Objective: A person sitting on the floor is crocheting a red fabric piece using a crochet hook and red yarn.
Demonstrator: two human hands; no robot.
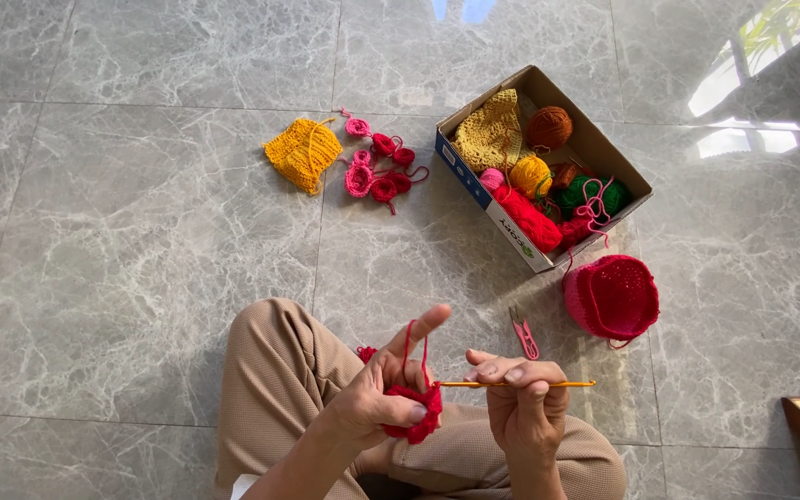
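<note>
Now | crochet hook [548, 383] lies level, tip toward red crochet piece [416, 410]

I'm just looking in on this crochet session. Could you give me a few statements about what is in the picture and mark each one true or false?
1. The right hand holds a yellow crochet hook. True.
2. The left hand holds a green crocheted piece. False: it holds a red crocheted piece, with red yarn running up over its raised forefinger.
3. The cardboard box holds balls of yarn in several colours. True.
4. The small snips lie inside the box. False: they lie on the tiled floor, between the right hand and the box.
5. A pink crocheted pouch rests on the floor beside the box. True.
</note>
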